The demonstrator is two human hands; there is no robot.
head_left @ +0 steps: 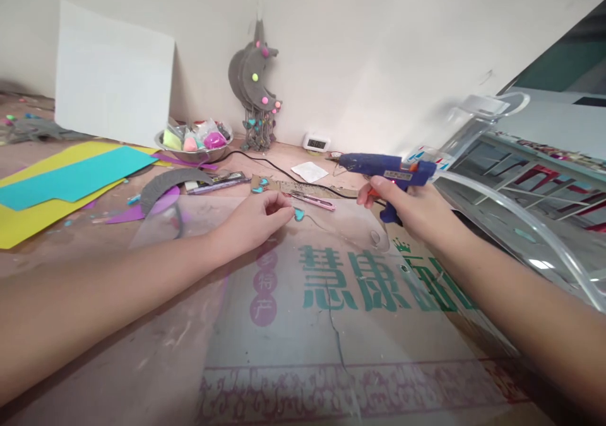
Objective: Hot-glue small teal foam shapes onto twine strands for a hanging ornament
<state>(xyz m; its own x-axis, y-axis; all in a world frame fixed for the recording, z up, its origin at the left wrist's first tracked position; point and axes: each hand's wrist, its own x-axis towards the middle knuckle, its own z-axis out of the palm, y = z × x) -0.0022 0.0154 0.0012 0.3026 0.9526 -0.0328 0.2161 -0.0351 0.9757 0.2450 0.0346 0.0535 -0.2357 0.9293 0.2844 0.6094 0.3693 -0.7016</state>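
My right hand (395,197) grips a blue hot glue gun (372,163) by its handle, its nozzle pointing left above the table. A small red light glows on its body. Close over the table, my left hand (265,219) has thumb and fingertips pinched at a small teal heart (298,214) with a grey string trailing to the right. A few more teal hearts (260,185) lie just beyond that hand. Between the hands, a pink craft knife (312,201) rests by a strip of cardboard. Under both arms spreads a clear plastic sheet over a printed cardboard (303,344).
At the back stand a bowl (189,154) of bagged coloured clay, a grey crescent moon decoration (255,76) and a small digital clock (316,142). Yellow and teal sheets (80,177) lie left, before a white board (113,76). A black cord (284,167) crosses the table.
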